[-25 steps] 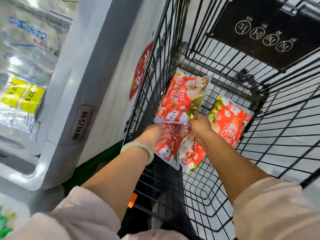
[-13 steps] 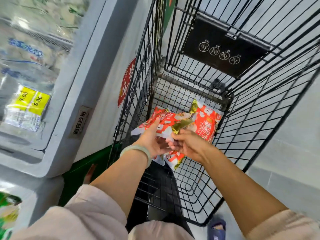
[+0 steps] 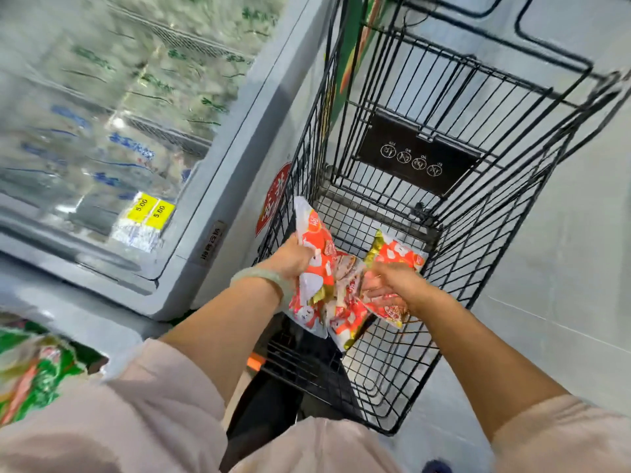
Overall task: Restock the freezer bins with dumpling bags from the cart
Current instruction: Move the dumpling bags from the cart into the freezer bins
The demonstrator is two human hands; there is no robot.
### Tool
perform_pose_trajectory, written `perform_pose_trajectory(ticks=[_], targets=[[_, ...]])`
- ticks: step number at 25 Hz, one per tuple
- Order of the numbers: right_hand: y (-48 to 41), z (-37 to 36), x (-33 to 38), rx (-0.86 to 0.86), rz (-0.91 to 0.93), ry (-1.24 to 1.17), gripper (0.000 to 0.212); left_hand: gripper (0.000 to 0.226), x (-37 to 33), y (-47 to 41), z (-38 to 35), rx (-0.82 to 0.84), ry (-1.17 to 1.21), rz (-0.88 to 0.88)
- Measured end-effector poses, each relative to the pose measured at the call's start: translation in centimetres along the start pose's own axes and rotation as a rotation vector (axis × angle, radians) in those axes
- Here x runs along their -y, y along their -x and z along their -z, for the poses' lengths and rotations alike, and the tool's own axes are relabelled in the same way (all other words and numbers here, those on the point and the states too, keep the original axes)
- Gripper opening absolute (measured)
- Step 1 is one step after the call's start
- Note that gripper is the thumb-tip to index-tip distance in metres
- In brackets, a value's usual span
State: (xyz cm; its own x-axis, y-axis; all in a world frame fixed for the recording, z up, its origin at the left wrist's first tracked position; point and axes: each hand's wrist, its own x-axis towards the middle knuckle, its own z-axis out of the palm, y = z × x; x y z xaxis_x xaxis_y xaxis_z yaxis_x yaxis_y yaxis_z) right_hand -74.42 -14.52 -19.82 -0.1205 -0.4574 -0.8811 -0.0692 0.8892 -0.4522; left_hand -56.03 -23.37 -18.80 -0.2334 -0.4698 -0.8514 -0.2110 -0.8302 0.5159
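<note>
The big freezer [image 3: 259,107] stands to the left of the black cart [image 3: 415,155]. The red dumpling bags [image 3: 327,268] sit low inside the cart, all bunched up. They look light, floppy and slippery, so grab the crinkly edges. The left hand [image 3: 290,259] and the right hand [image 3: 392,285] both squeeze bags.

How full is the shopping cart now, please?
Nearly empty: the shopping cart holds only a few red dumpling bags, some gripped by the left hand and right hand; bare wire elsewhere.
</note>
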Motion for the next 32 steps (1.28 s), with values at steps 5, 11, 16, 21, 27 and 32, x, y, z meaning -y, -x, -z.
perform_pose_trajectory(ticks=[5,11,16,21,27,32], targets=[[0.8,-0.5,2.2,-0.187,0.104,0.244,0.048,0.027,-2.5,6.0,2.6,0.122,0.111,-0.086],[4.9,-6.0,7.4,0.099,0.118,-0.112,0.075,0.036,-2.0,12.7,7.9,0.213,0.354,-0.15],[7.4,-11.3,8.5,0.216,0.17,-0.128,0.067,0.031,2.1,18.0,15.0,0.127,0.442,-0.206],[11.7,-20.1,7.4,0.128,0.348,0.226,0.064,0.02,11.2,24.8,21.9,-0.06,0.498,-0.209],[18.4,-33.6,3.4,0.245,0.473,0.404,0.052,0.028,23.0,33.9,30.3,-0.286,0.599,-0.213],[22.2,-44.0,-0.9,0.312,0.501,0.53,0.05,0.028,32.8,40.0,35.4,-0.391,0.651,-0.178]])
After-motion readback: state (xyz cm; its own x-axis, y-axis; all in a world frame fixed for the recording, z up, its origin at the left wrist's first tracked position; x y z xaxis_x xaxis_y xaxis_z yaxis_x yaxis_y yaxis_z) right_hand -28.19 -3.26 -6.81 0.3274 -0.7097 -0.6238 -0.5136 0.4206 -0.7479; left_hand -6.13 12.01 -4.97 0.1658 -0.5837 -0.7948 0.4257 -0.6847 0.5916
